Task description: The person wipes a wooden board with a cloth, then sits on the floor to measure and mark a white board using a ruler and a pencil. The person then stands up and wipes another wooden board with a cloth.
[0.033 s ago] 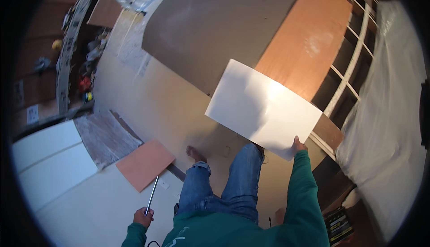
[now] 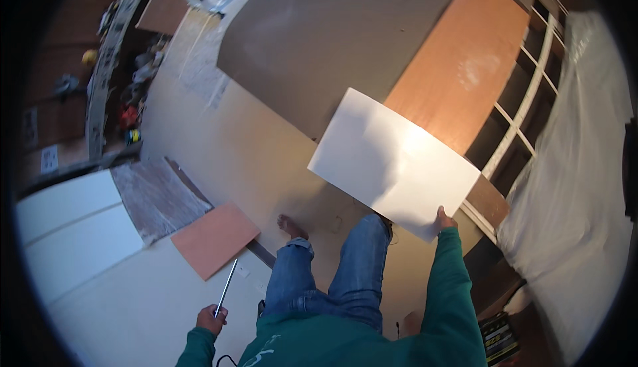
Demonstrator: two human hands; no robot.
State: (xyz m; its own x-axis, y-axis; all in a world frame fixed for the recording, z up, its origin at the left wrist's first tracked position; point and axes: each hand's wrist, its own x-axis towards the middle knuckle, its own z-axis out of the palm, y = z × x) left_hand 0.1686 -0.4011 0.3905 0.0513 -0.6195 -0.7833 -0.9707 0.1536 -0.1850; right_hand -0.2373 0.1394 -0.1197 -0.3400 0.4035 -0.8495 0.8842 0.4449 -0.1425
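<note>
My right hand (image 2: 446, 220) grips the near right corner of a white rectangular panel (image 2: 372, 151), thumb on top; its other fingers are hidden beneath. The panel reaches forward from my knee over the end of a long orange-brown board (image 2: 458, 68). Down at the left, my left hand (image 2: 212, 318) is closed round a slim, straight metal rod (image 2: 227, 286). The rod's far tip points toward a small pinkish-brown board (image 2: 216, 241), which lies on a pale surface.
A large dark grey sheet (image 2: 312, 41) spreads ahead. To the right stand a white lattice frame (image 2: 518, 121) and draped clear plastic sheeting (image 2: 565, 187). White panels (image 2: 80, 214) lie at the left, below a ladder-like metal piece (image 2: 100, 88). A dark box (image 2: 498, 340) sits at lower right.
The whole scene has shifted very slightly in the view. Both hands keep their holds.
</note>
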